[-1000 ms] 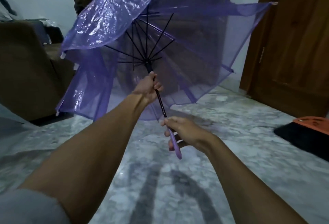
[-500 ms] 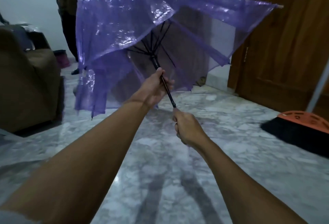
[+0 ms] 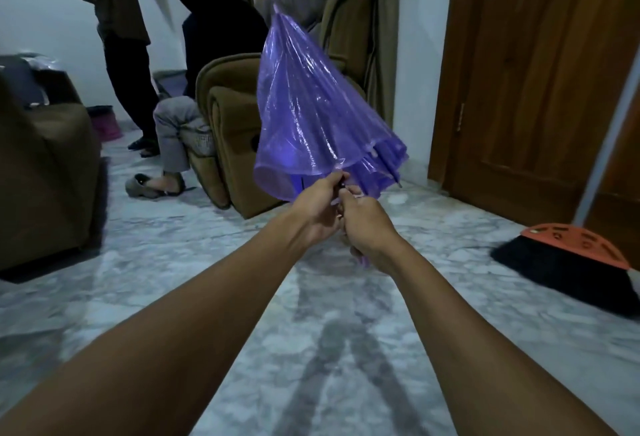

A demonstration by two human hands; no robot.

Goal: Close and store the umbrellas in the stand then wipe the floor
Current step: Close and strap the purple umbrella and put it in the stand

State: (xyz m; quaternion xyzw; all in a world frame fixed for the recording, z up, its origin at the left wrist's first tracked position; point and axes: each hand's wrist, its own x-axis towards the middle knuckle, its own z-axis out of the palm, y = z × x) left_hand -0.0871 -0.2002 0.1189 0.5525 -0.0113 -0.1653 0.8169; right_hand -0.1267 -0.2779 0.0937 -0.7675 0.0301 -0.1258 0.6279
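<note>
A translucent purple umbrella (image 3: 308, 106) is folded down into a loose cone, its tip pointing up and away from me. My left hand (image 3: 317, 203) grips the dark shaft right at the canopy's lower edge. Touching it from below, my right hand (image 3: 367, 224) is closed around the purple handle, whose end peeks out under the wrist. The shaft between the two hands is hidden. No umbrella stand shows in this view.
A broom (image 3: 568, 255) with an orange head and black bristles lies on the marble floor (image 3: 207, 255) at the right, before a wooden door (image 3: 526, 72). Brown armchairs stand at left (image 3: 41, 172) and centre (image 3: 228, 131). One person sits (image 3: 173, 131), another stands (image 3: 117, 20).
The canopy has collapsed from spread open to a folded cone. My left hand slid down the shaft until it met my right hand. The view has swung left, revealing the armchair and people.
</note>
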